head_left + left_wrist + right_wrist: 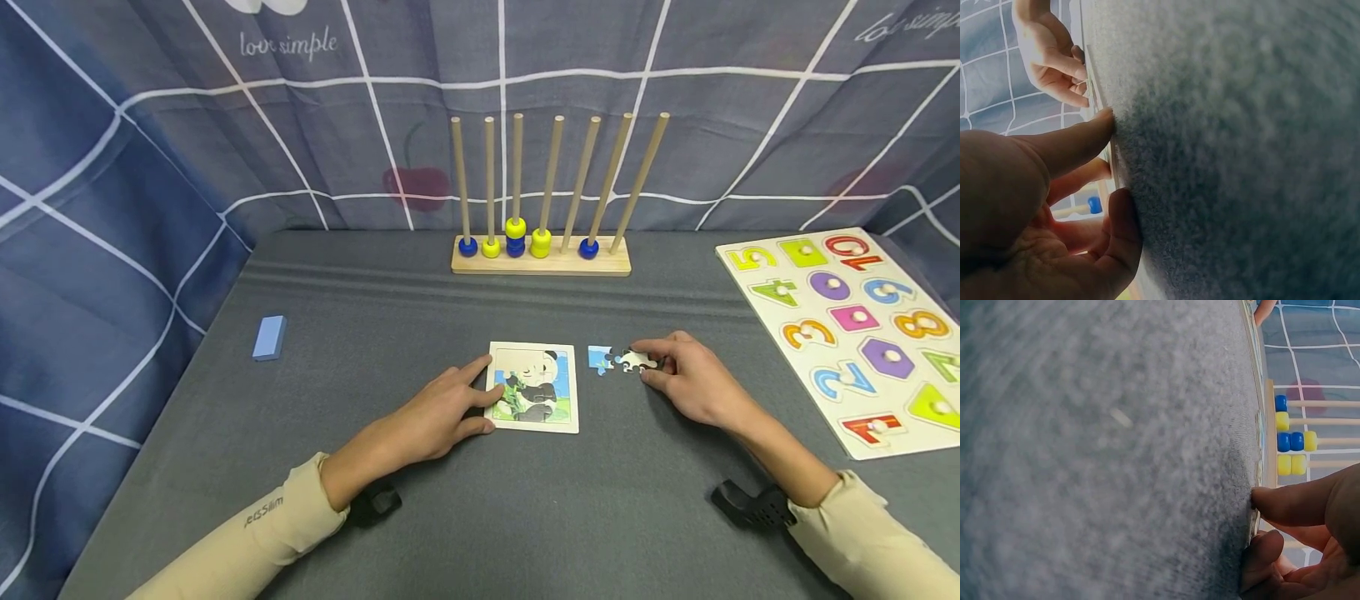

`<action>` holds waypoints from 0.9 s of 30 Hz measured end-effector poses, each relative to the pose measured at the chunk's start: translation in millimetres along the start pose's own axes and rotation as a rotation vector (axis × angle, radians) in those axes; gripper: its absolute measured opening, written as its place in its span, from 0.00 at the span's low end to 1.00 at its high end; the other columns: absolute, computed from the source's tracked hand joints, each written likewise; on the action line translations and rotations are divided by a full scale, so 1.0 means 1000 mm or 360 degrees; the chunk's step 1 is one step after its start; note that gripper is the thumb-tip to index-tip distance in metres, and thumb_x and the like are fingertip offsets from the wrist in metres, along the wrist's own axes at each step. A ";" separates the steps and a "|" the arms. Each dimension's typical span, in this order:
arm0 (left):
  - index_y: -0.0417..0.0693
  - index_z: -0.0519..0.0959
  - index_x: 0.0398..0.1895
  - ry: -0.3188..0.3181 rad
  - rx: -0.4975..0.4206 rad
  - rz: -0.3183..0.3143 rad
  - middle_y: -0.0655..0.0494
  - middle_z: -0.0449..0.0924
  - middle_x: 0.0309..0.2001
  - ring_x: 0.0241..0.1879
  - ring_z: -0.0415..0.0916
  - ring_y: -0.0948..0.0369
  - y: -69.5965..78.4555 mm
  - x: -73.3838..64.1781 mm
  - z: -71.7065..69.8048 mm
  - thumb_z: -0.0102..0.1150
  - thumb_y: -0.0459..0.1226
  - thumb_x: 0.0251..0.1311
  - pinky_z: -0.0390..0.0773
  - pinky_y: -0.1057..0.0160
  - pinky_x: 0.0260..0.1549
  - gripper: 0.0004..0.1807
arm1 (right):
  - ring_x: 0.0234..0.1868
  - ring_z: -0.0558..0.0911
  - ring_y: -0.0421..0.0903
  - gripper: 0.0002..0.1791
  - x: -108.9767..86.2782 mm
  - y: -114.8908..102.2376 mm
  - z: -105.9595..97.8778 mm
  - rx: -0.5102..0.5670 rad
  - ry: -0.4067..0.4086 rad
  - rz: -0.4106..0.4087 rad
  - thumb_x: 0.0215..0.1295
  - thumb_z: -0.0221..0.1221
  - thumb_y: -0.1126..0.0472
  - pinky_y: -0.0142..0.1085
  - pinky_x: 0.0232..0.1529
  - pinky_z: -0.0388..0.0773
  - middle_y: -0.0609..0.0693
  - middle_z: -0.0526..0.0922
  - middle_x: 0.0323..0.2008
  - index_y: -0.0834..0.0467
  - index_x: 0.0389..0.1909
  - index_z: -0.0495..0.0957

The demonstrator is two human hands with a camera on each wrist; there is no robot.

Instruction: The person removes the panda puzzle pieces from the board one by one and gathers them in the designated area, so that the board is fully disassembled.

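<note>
A square panda jigsaw in a pale frame (572, 392) lies flat on the table. My left hand (442, 412) rests at its left side, fingers spread, with one fingertip on the picture and the thumb by the lower left corner. To the right of the frame, a blue jigsaw piece (598, 357) lies beside a black-and-white jigsaw piece (636, 361). Thumb and index finger of my right hand (693, 379) pinch the black-and-white piece at its right end. Seen from the right wrist, that piece's thin edge (1255, 524) shows between thumb and finger, close to the cloth.
A wooden bead rack (540, 264) with upright pegs and blue and yellow beads stands at the back. On the right lies a number-and-shape peg board (767, 310). A blue block (269, 337) sits at the left. A checked curtain (315, 142) hangs behind the grey table.
</note>
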State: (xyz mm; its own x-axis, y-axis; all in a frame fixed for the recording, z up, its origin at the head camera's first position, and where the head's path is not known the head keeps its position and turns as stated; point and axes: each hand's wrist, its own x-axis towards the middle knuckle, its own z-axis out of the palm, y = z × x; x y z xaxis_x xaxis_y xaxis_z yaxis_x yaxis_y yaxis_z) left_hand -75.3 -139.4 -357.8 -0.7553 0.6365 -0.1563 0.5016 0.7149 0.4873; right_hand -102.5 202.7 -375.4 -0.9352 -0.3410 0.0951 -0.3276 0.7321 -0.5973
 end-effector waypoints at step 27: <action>0.42 0.76 0.64 0.0012 0.0000 0.0047 0.34 0.55 0.73 0.56 0.70 0.41 -0.002 -0.001 0.000 0.64 0.41 0.63 0.70 0.45 0.54 0.27 | 0.22 0.75 0.45 0.18 0.012 -0.045 0.012 0.0428 -0.0195 0.0071 0.68 0.62 0.64 0.37 0.23 0.75 0.58 0.74 0.40 0.65 0.56 0.78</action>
State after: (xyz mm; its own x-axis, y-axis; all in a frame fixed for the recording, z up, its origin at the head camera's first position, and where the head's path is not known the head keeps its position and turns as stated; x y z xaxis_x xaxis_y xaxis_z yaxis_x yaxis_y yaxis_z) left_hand -75.6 -141.2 -359.1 -0.7435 0.6549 -0.1354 0.5236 0.6960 0.4913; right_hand -97.1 159.1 -356.7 -0.9195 -0.3924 -0.0230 -0.2240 0.5710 -0.7898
